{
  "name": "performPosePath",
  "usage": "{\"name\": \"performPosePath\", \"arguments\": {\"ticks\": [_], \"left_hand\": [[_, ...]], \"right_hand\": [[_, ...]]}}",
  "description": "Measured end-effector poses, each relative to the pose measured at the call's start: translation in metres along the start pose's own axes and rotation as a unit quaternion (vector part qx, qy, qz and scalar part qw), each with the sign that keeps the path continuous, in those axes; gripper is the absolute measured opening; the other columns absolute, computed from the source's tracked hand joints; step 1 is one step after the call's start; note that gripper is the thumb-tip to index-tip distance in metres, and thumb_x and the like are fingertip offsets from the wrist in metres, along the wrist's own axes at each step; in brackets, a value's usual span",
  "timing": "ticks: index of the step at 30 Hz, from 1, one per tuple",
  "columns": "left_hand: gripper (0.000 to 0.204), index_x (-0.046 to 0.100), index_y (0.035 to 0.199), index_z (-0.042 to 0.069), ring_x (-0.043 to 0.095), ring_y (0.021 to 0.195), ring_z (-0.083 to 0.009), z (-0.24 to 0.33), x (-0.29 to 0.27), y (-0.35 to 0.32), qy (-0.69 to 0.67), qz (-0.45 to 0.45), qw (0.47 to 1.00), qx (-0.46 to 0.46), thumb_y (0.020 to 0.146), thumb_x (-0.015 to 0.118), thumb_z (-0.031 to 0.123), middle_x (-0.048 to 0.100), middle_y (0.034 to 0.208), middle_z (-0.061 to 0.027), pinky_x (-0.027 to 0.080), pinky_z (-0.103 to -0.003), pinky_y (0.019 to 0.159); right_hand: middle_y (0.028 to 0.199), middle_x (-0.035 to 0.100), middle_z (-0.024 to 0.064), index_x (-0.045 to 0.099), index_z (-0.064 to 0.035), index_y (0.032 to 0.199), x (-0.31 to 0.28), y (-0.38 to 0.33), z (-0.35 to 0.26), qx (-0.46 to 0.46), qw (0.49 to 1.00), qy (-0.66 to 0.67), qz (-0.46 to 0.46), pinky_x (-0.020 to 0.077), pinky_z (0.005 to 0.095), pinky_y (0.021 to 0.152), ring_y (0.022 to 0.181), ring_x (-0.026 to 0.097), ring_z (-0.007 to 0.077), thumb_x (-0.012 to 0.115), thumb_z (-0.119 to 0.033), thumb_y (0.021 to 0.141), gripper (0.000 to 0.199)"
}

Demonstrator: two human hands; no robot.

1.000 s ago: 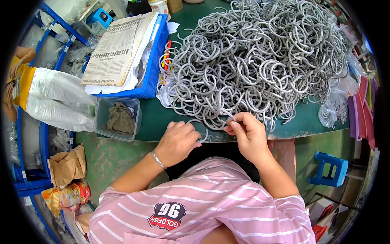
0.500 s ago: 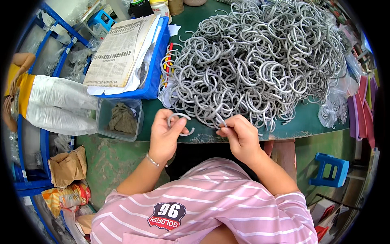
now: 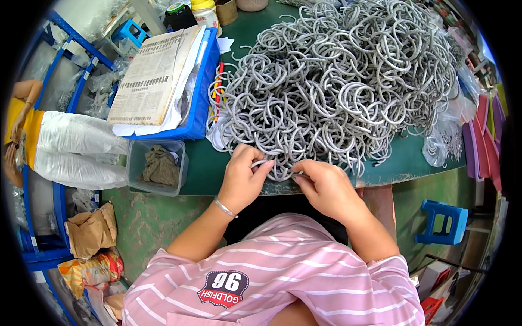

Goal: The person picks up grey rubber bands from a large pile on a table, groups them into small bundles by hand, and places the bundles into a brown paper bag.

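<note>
My left hand (image 3: pixel 242 176) and right hand (image 3: pixel 326 187) pinch one grey curved cord ring (image 3: pixel 274 168) between them, the grey ring heap (image 3: pixel 337 81) just beyond my fingers.

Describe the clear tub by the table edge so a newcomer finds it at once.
Start at the green table heaped with grey rings. At its near left edge, below the blue tray holding a newspaper, sits the clear tub. It alone is see-through, with a crumpled brownish cloth inside.

Silvery-grey braided cord loops (image 3: pixel 337 87), dark green table (image 3: pixel 405 160), blue tray (image 3: pixel 204 117), pink white-striped shirt (image 3: pixel 304 277), clear tub (image 3: pixel 133 168)
</note>
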State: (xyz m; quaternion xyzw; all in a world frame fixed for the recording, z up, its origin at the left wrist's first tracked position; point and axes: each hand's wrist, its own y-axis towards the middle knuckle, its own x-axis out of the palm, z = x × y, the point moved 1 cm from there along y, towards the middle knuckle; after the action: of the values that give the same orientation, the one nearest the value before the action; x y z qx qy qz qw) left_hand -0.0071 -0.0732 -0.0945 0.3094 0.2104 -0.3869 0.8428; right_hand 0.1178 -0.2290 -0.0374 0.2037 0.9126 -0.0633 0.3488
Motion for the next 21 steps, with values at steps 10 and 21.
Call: {"name": "performPosePath", "arguments": {"ticks": [10, 21], "left_hand": [[0.015, 0.054, 0.097, 0.004, 0.052, 0.057, -0.0088, 0.012, -0.034, 0.026, -0.52, -0.077, 0.771, -0.359, 0.09, 0.063, 0.014, 0.055, 0.07, -0.0006, 0.042, -0.022, 0.051], [0.017, 0.055, 0.106, 0.002, 0.057, 0.058, -0.0123, -0.005, -0.039, 0.035, -0.431, -0.054, 0.842, -0.319, 0.092, 0.059, 0.011, 0.057, 0.07, -0.0024, 0.047, -0.023, 0.053]], "right_hand": [[0.089, 0.058, 0.0101, 0.055, -0.0009, 0.088, -0.02, 0.044, 0.001, -0.309, 0.942, -0.096, 0.087, 0.0467, 0.0394, 0.074, 0.086, 0.056, 0.0311, 0.058, 0.007, 0.064, 0.025], [0.084, 0.053, 0.0072, 0.058, -0.0048, 0.082, -0.028, 0.06, 0.003, -0.33, 0.909, -0.249, -0.048, 0.0469, 0.0363, 0.068, 0.08, 0.054, 0.0264, 0.058, -0.006, 0.071, 0.011]]}}
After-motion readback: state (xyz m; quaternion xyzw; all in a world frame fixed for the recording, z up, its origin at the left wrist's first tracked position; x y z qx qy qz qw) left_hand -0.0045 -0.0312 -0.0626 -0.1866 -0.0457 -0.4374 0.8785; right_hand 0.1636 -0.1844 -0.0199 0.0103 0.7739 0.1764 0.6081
